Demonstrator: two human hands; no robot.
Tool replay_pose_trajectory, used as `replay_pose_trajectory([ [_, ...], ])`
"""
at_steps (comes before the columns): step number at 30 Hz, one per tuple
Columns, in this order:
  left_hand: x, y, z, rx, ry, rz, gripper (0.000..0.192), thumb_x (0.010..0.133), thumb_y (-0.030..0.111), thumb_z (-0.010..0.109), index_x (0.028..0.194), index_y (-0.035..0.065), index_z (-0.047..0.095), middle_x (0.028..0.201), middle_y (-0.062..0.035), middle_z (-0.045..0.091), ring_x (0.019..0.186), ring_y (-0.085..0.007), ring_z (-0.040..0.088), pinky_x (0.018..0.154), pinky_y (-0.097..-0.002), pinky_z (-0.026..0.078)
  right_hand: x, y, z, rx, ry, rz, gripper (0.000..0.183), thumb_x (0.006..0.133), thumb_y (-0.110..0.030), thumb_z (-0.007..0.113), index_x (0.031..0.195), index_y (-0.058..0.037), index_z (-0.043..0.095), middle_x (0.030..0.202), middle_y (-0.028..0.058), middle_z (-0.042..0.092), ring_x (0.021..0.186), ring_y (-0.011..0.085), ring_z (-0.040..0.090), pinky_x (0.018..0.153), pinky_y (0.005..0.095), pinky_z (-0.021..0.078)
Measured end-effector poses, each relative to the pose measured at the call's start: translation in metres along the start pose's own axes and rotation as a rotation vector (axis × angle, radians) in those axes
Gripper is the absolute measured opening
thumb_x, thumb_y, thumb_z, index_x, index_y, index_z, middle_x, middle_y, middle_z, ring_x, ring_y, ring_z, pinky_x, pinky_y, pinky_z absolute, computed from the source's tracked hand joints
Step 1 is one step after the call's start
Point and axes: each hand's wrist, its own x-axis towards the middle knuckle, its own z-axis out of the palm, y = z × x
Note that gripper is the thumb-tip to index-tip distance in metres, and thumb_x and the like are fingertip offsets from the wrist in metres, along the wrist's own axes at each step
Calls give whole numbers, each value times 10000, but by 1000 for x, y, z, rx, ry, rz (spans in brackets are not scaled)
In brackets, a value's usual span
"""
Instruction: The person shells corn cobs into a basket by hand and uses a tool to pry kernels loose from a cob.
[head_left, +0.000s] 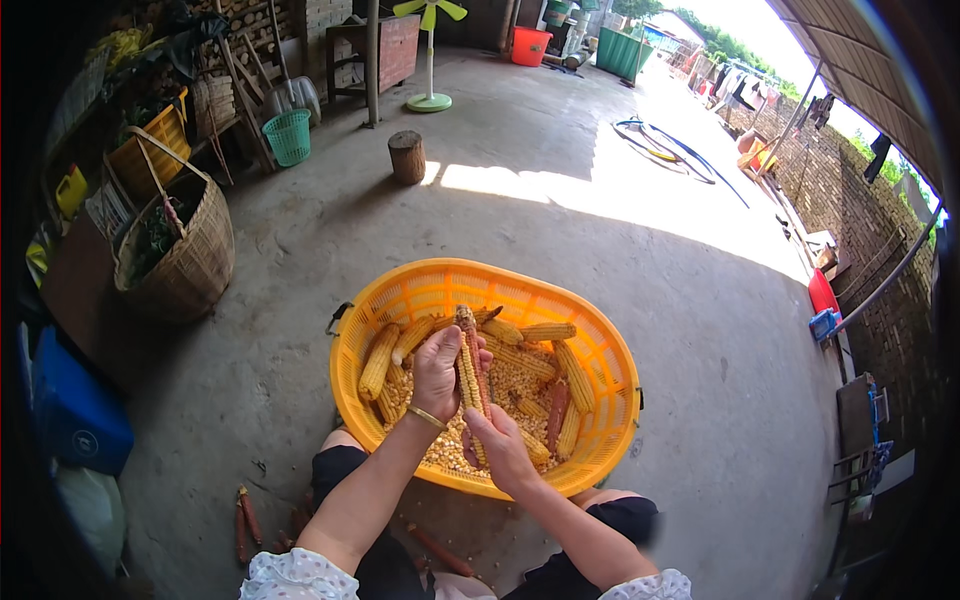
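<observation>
A partly shelled ear of dried corn is held lengthwise over an orange plastic basket. Yellow kernels cover its left side, while reddish bare cob shows on the right; whether a second cob lies against it, I cannot tell. My left hand, with a gold-coloured bangle at the wrist, wraps the upper part. Lower down, my right hand grips the near end, thumb on top. Loose corn kernels cover the basket's bottom, with several whole yellow ears around them. One stripped red cob lies at the right inside.
Stripped cobs lie on the concrete floor at lower left. A woven basket with greens and a blue bin stand at left. Ahead are a wooden stump, a standing fan and a coiled hose.
</observation>
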Motion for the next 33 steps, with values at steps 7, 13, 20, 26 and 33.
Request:
replay_pose_trajectory([
  [7, 4, -5, 2, -28, 56, 41, 298, 977, 251, 424, 1048, -11, 546, 907, -135, 629, 752, -204, 645, 664, -309, 551, 3, 2, 1, 20, -8, 3, 223, 954, -268, 480, 913, -50, 460, 707, 41, 500, 542, 115, 487, 439, 228, 384],
  [13, -6, 8, 19, -83, 57, -56, 294, 974, 247, 438, 1067, -16, 529, 919, -108, 598, 767, -199, 636, 684, -304, 547, 6, 2, 1, 38, 29, -3, 239, 957, -284, 472, 911, -49, 465, 692, 40, 499, 530, 115, 485, 434, 229, 384],
  [20, 0, -9, 2, 61, -7, 27, 275, 964, 230, 465, 1084, -11, 523, 938, -97, 590, 774, -186, 632, 678, -299, 546, 5, 0, 2, 84, 30, 45, 271, 956, -312, 473, 905, -46, 476, 689, 41, 498, 524, 115, 481, 431, 226, 380],
  [26, 5, -11, 0, -10, 7, 40, 322, 974, 248, 429, 1135, -20, 507, 985, -141, 600, 799, -218, 642, 716, -317, 556, 9, 0, 2, 166, 35, 70, 277, 956, -322, 471, 917, -48, 475, 688, 43, 500, 525, 123, 486, 429, 233, 383],
  [33, -3, -15, 8, 82, 13, -38, 328, 968, 271, 450, 1108, -22, 503, 950, -117, 590, 781, -198, 635, 694, -303, 552, 16, 6, -8, 140, 69, 72, 290, 960, -333, 461, 893, -53, 493, 684, 41, 509, 517, 117, 489, 422, 229, 383],
])
